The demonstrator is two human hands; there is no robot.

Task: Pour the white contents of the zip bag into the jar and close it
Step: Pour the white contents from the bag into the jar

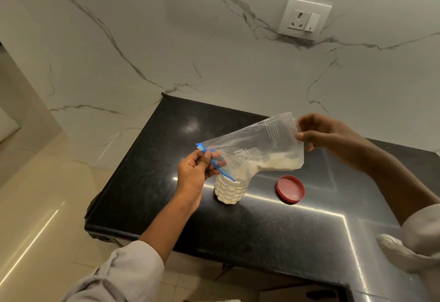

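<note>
Clear zip bag [257, 144] tipped over jar [229, 191], L hand [195, 171] grip pinching blue zip edge, R hand [326, 135] pinching bottom corner

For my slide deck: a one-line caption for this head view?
Both hands tip a zip bag of white powder into an open jar, red lid beside it.

Home kitchen, black granite counter [238, 218], white veined marble backsplash [214, 52], wall socket [303, 19] at one o'clock, beige floor tiles [35, 206] at eight o'clock.
</note>
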